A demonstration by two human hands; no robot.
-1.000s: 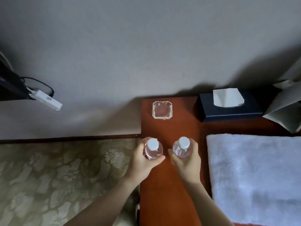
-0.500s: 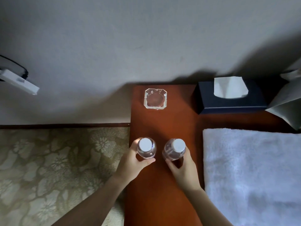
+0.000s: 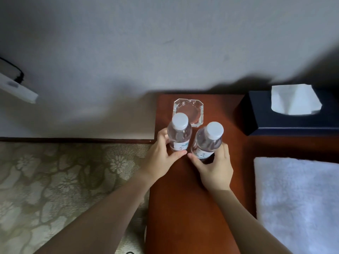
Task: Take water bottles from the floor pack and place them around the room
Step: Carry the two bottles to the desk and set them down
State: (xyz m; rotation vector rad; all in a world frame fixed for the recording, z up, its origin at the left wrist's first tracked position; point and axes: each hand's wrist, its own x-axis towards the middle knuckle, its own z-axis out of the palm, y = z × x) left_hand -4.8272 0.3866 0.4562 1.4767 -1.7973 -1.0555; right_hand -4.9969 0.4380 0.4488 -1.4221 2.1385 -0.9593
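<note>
**Left bottle**. Clear water bottle, white cap, pale label. Upright, directly in front of the glass ashtray, its cap overlapping the ashtray's near edge in this view; whether the two touch cannot be told. Its base is hidden by the hand, so whether it stands on the table or is just above it cannot be told. Held low on the body by the left hand, thumb across the near side and fingers wrapped behind. A low hold leaves the cap free and suits setting the bottle down straight.

**Right bottle**. Same type. Just right of the left bottle, front-right of the ashtray, leaning slightly right at the cap. Gripped by the right hand, thumb at the near left, fingers round the far right. Base likewise hidden.

**Pairing.** Bottles close beside each other, apparently not touching; likely set as a matched pair by the ashtray, near the table's far end, where a guest would reach them.

**Table.** Reddish-brown wood, narrow, against the wall.

**Tissue box**. Dark, white tissue raised; well right of the ashtray.

**Towel**. White, folded; front-right of the ashtray, clear of the bottles.

**Carpet**. Floral, left of the table.

**Status.** Judged: placement nearly complete; release of both hands remains. The floor pack is out of view.
</note>
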